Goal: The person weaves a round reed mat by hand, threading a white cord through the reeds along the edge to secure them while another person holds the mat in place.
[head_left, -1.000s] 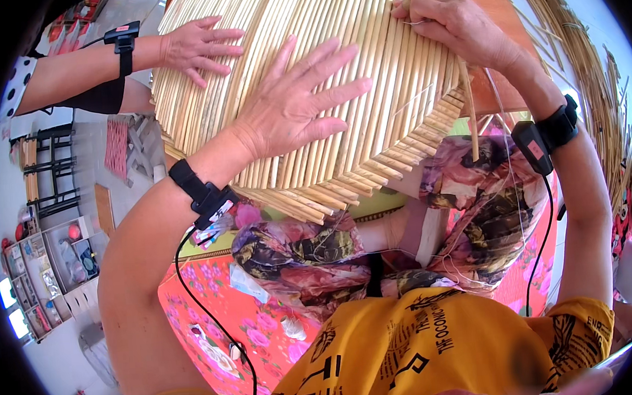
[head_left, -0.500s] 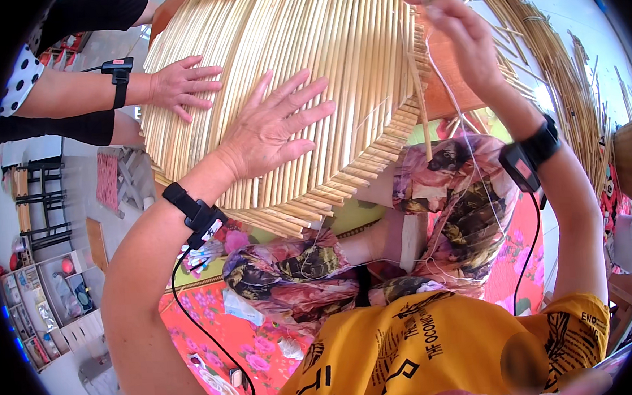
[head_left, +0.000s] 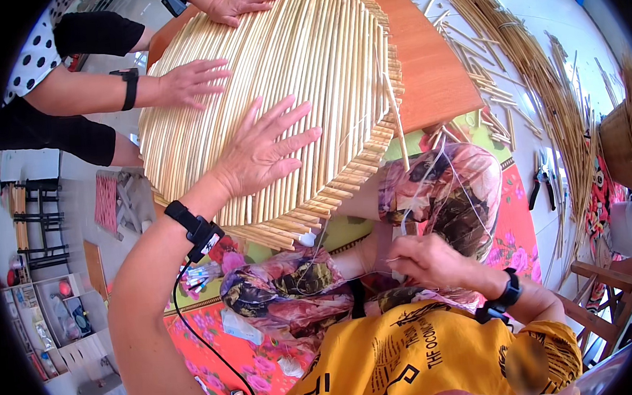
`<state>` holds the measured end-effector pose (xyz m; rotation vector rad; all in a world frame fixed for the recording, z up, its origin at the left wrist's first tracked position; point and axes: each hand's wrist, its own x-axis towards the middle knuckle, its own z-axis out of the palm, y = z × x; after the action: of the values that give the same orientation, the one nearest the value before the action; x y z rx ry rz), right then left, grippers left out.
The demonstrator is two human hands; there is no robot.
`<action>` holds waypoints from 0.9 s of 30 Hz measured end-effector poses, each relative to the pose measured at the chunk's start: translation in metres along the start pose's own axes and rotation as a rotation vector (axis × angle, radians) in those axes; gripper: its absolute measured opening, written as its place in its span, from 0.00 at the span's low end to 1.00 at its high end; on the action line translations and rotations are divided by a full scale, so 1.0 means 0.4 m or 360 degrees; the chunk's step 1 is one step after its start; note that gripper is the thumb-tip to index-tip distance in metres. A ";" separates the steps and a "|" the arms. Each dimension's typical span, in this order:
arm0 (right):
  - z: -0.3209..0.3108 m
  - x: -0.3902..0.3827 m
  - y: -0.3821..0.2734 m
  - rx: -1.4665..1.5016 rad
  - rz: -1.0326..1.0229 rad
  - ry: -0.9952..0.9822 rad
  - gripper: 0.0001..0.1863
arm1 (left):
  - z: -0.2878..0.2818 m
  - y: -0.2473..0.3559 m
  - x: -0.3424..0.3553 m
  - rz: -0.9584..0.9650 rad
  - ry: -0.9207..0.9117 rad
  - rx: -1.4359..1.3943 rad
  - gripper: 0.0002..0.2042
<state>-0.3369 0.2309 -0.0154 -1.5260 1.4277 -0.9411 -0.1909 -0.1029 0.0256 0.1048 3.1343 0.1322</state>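
A round mat of straw-coloured stalks [head_left: 336, 59], laid side by side in crossed layers, lies in front of me. My left hand [head_left: 262, 150] rests flat on its near part, fingers spread, holding nothing. My right hand [head_left: 436, 262] is low over my lap, fingers pinched together around a white thread. The thread runs between this hand and the mat's right side, with loose lengths over my patterned trousers [head_left: 467, 188]. One loose stalk [head_left: 396, 113] sticks out along the mat's right edge. A co-worker's two hands [head_left: 193, 82] press flat on the mat's left and far parts.
Under the mat is an orange-brown table [head_left: 432, 82]. Cut stalk pieces [head_left: 494, 92] and long stalk bundles [head_left: 540, 68] lie on the floor at right, near dark-handled pliers [head_left: 542, 184]. A compartment tray [head_left: 62, 307] stands at lower left; a red floral cloth [head_left: 261, 367] lies beneath me.
My right hand has come down from beside the mat's right edge to my lap, closing on the thread. My left hand stays flat, shifted slightly. More of the co-worker's far hand shows.
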 end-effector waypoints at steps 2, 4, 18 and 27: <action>0.032 0.005 0.022 -0.0040 0.0127 -0.0050 0.07 | 0.000 0.000 0.005 0.0001 0.0005 -0.0018 0.24; 0.037 0.026 0.012 -0.0160 0.0040 -0.0035 0.08 | 0.002 0.000 0.001 -0.0007 -0.0001 -0.0033 0.25; 0.137 0.028 0.079 0.0366 0.0455 0.0113 0.08 | 0.006 0.005 0.011 0.0023 0.0030 -0.0024 0.24; -0.039 0.244 -0.078 -0.1004 -0.0703 0.0522 0.09 | 0.004 0.005 0.001 -0.0008 0.0022 -0.0016 0.24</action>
<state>-0.3321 0.1328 0.0179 -2.3032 1.7642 -1.0950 -0.1910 -0.1008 0.0241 0.0959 3.1471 0.1497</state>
